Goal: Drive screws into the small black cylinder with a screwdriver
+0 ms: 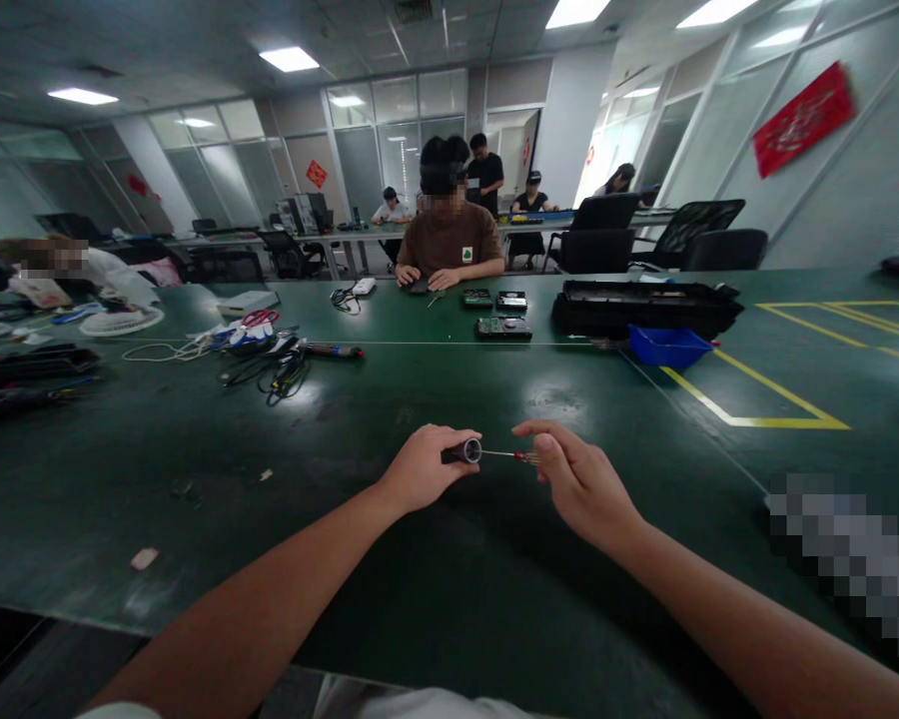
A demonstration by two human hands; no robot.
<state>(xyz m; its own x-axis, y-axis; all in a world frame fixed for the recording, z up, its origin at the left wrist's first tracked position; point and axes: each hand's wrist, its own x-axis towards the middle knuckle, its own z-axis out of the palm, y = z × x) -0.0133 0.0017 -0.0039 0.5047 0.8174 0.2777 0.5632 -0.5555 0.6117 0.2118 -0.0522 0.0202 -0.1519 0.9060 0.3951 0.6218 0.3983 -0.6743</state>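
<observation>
My left hand (429,465) is closed around a small dark cylindrical part (470,450) with a round, ringed end facing me. To its right, my right hand (575,475) grips a screwdriver (522,456) with a red and yellowish handle between thumb and fingers. The thin metal shaft points left, and its tip meets the right side of the dark part. Whether the tip sits in a screw I cannot tell. Both hands are above the green table (390,559), near its front edge.
Across the table a person in a brown shirt (449,240) handles a dark item. Hard drives (503,328) lie before them. A blue bin (668,347) stands beside a long black housing (644,308). Tangled cables (277,364) lie left; a blurred-out object (846,549) is at right.
</observation>
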